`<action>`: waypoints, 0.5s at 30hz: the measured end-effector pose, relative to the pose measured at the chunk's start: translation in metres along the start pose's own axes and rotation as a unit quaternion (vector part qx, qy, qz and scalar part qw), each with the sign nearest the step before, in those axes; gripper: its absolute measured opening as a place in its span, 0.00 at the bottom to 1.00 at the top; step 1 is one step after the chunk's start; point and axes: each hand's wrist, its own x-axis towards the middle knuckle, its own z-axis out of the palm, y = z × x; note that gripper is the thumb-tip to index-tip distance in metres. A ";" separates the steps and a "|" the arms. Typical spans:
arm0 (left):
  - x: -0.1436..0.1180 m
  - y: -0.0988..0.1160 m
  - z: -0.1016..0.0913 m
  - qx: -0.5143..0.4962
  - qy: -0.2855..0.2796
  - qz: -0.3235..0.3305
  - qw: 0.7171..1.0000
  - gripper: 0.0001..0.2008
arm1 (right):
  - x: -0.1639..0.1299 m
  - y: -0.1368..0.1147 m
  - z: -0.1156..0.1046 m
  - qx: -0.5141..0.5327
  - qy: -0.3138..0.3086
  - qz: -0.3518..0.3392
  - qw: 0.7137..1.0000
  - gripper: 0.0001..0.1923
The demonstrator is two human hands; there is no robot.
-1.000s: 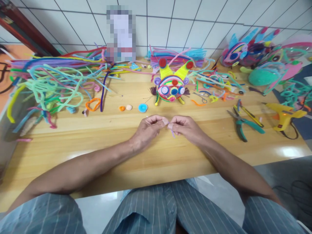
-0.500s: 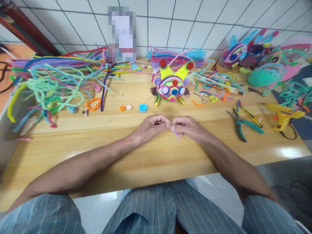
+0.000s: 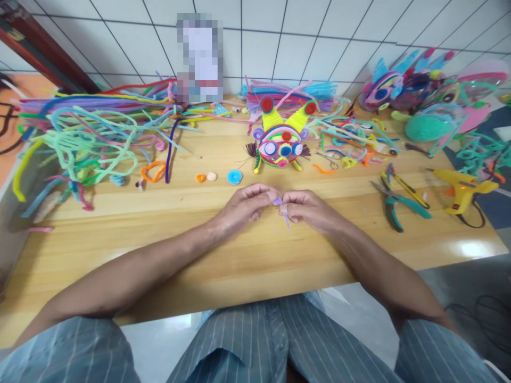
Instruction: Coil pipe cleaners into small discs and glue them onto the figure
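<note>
A short purple pipe cleaner (image 3: 287, 221) is pinched between my two hands above the wooden table. My left hand (image 3: 252, 203) grips its upper end, where a small purple bend or coil shows at the fingertips. The thumb and fingers of my right hand (image 3: 305, 206) close on it just beside, and a loose tail hangs below them. Just beyond the hands sits a colourful face figure (image 3: 281, 146) with yellow horns and round eyes. Left of it lie a blue coiled disc (image 3: 234, 176), a beige disc (image 3: 212, 176) and an orange one (image 3: 200, 178).
Tangled pipe cleaners (image 3: 91, 138) cover the left side. On the right lie green-handled pliers (image 3: 405, 205), a yellow cutter (image 3: 413, 191), a yellow glue gun (image 3: 459, 189) and scissors (image 3: 329, 158). More pipe cleaners (image 3: 293, 96) and decorated figures (image 3: 387, 90) stand along the back.
My left fingers have shifted slightly, and a purple bend of the pipe cleaner now shows between the hands. The hanging tail has swung a little to the left.
</note>
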 end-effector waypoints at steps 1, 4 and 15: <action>0.001 0.001 -0.002 0.033 -0.007 0.007 0.999 0.16 | -0.001 -0.001 -0.002 -0.007 -0.009 0.005 1.000 0.13; 0.002 0.000 -0.006 0.094 -0.008 0.016 0.995 0.16 | -0.002 -0.003 -0.004 -0.022 -0.026 0.007 0.999 0.12; -0.008 -0.017 0.014 -0.076 0.056 -0.023 0.995 0.17 | 0.003 0.004 0.013 -0.021 0.047 -0.022 0.998 0.13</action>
